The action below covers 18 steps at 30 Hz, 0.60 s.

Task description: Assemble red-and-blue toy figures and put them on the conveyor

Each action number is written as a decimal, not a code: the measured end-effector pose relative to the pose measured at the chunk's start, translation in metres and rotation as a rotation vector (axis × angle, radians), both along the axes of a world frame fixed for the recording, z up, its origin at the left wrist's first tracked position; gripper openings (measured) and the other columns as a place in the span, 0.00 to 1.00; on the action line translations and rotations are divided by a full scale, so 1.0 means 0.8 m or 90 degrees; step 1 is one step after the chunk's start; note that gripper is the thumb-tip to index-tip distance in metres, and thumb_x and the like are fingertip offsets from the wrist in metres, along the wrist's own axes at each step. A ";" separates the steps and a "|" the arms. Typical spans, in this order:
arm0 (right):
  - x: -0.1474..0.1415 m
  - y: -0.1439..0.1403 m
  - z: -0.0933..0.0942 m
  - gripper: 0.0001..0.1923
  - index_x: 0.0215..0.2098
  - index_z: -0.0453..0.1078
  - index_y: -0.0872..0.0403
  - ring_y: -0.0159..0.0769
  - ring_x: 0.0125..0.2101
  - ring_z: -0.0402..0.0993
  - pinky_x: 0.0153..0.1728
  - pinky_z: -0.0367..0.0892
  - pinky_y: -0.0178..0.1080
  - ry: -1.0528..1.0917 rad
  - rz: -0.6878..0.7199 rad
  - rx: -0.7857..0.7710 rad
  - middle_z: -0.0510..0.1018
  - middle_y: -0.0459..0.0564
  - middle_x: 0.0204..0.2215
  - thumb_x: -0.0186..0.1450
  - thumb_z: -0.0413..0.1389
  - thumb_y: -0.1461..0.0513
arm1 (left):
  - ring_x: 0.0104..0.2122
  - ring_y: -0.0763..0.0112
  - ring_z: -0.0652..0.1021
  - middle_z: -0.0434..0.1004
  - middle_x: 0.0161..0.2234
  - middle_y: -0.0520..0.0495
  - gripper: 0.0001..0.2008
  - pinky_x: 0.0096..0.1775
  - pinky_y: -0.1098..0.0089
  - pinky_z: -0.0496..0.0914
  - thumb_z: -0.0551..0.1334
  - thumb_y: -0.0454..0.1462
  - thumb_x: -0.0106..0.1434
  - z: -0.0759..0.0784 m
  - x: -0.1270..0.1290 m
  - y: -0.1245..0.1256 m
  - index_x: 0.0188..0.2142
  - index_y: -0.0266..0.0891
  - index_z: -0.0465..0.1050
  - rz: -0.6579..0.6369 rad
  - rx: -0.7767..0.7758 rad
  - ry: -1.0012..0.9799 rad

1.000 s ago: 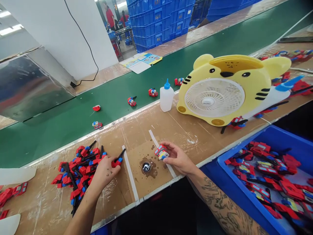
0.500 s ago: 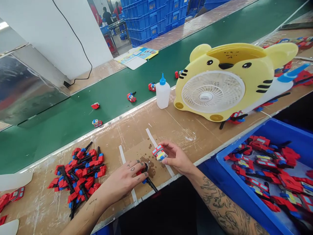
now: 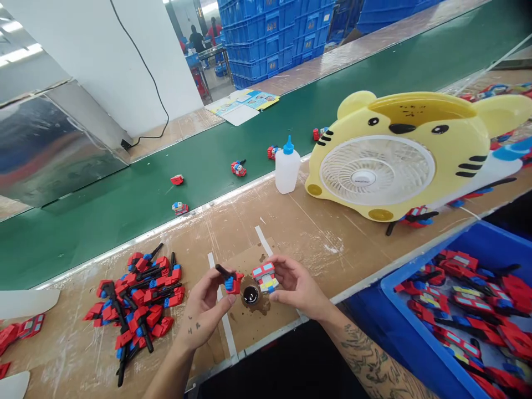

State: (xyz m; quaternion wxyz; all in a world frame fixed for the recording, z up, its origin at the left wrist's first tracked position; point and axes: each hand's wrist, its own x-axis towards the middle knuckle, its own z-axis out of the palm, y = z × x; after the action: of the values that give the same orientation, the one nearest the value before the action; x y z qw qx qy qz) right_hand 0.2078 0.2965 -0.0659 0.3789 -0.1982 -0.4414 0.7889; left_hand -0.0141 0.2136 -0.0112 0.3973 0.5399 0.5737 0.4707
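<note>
Between finger and thumb, my left hand point(image 3: 208, 305) pinches a red-and-blue toy arm with a black barrel point(image 3: 233, 281). My right hand point(image 3: 297, 288) grips a toy robot torso point(image 3: 265, 277), red with pale blue windows and grey and yellow parts. The two pieces are held close together but apart. Just below and between them sits a small round cup of dark liquid point(image 3: 250, 295) on a stained piece of cardboard point(image 3: 245, 327). Left of my left hand lies a pile of red-and-blue arms with black barrels point(image 3: 141, 299).
A white squeeze bottle point(image 3: 287, 170) with a blue tip stands beside a yellow tiger-faced fan point(image 3: 449, 149). Beyond the bench, a green conveyor belt point(image 3: 208, 188) carries several toy pieces. A blue bin point(image 3: 388, 282) of toy parts is at right. Stacked blue crates point(image 3: 261, 44) stand behind.
My left hand has risen and turned with the toy arm, uncovering the cup. My right hand has tilted the torso more upright. The view has shifted slightly.
</note>
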 end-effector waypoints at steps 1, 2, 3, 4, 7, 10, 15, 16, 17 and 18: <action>-0.005 -0.001 0.000 0.29 0.49 0.66 0.49 0.41 0.49 0.73 0.53 0.67 0.45 -0.001 -0.004 0.008 0.75 0.51 0.46 0.53 0.71 0.64 | 0.51 0.59 0.75 0.75 0.49 0.40 0.17 0.54 0.60 0.70 0.67 0.38 0.62 -0.003 0.002 0.001 0.50 0.41 0.71 0.012 -0.010 -0.027; -0.010 -0.001 0.001 0.30 0.50 0.66 0.48 0.41 0.50 0.73 0.54 0.67 0.46 -0.005 -0.007 0.016 0.75 0.51 0.46 0.53 0.71 0.64 | 0.51 0.59 0.75 0.75 0.49 0.40 0.17 0.55 0.60 0.70 0.67 0.39 0.61 -0.004 0.003 0.002 0.50 0.41 0.72 0.013 -0.016 -0.042; -0.014 -0.002 0.001 0.30 0.50 0.66 0.48 0.43 0.51 0.73 0.54 0.66 0.47 -0.011 -0.011 0.025 0.75 0.52 0.47 0.53 0.71 0.64 | 0.51 0.59 0.75 0.75 0.49 0.41 0.17 0.54 0.61 0.70 0.68 0.39 0.61 -0.005 0.004 0.004 0.49 0.41 0.73 0.009 -0.019 -0.049; -0.017 -0.002 0.002 0.30 0.50 0.66 0.48 0.44 0.52 0.72 0.55 0.66 0.48 -0.019 -0.015 0.038 0.75 0.52 0.48 0.53 0.71 0.64 | 0.50 0.59 0.75 0.75 0.49 0.41 0.17 0.54 0.61 0.70 0.68 0.38 0.61 -0.006 0.004 0.005 0.49 0.41 0.73 0.006 -0.018 -0.053; -0.021 -0.003 0.007 0.30 0.52 0.66 0.47 0.46 0.53 0.72 0.58 0.65 0.50 -0.084 -0.037 0.115 0.75 0.53 0.50 0.55 0.70 0.63 | 0.51 0.59 0.75 0.76 0.50 0.41 0.18 0.56 0.61 0.69 0.68 0.38 0.61 -0.008 0.003 0.008 0.51 0.41 0.74 0.000 -0.025 -0.082; -0.025 -0.004 0.018 0.28 0.53 0.67 0.46 0.47 0.52 0.73 0.56 0.68 0.50 -0.209 -0.110 0.269 0.75 0.53 0.50 0.57 0.69 0.62 | 0.55 0.57 0.74 0.75 0.53 0.39 0.18 0.58 0.60 0.68 0.66 0.40 0.63 -0.014 0.012 0.009 0.52 0.41 0.74 0.058 -0.035 -0.144; -0.069 0.007 0.042 0.29 0.60 0.62 0.45 0.47 0.51 0.72 0.51 0.72 0.50 -0.281 -0.310 0.628 0.75 0.55 0.50 0.63 0.60 0.66 | 0.54 0.59 0.75 0.73 0.53 0.40 0.28 0.54 0.64 0.71 0.71 0.38 0.56 -0.008 0.048 0.036 0.55 0.42 0.66 0.197 0.049 -0.243; -0.084 0.015 0.046 0.29 0.61 0.60 0.46 0.46 0.51 0.72 0.50 0.72 0.49 -0.264 -0.354 0.684 0.75 0.56 0.50 0.63 0.58 0.68 | 0.51 0.61 0.76 0.74 0.51 0.41 0.28 0.52 0.67 0.72 0.71 0.37 0.54 -0.002 0.051 0.049 0.54 0.42 0.66 0.233 0.070 -0.223; -0.099 0.024 0.049 0.28 0.61 0.60 0.48 0.45 0.51 0.72 0.49 0.73 0.49 -0.251 -0.396 0.723 0.74 0.56 0.49 0.64 0.56 0.69 | 0.48 0.64 0.77 0.75 0.47 0.43 0.27 0.48 0.69 0.72 0.71 0.37 0.53 0.004 0.051 0.064 0.52 0.41 0.66 0.270 0.090 -0.192; -0.112 0.037 0.051 0.28 0.60 0.60 0.49 0.44 0.50 0.72 0.49 0.73 0.48 -0.247 -0.428 0.741 0.74 0.56 0.48 0.64 0.55 0.70 | 0.44 0.66 0.78 0.76 0.44 0.45 0.27 0.46 0.71 0.72 0.71 0.37 0.53 0.010 0.046 0.082 0.51 0.41 0.66 0.294 0.108 -0.157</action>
State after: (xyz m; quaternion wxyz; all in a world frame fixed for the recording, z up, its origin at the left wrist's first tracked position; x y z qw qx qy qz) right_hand 0.1179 0.3258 -0.0252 0.5614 -0.2259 -0.7667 0.2144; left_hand 0.0225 0.2796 -0.0033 0.2997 0.3648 0.5875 0.6573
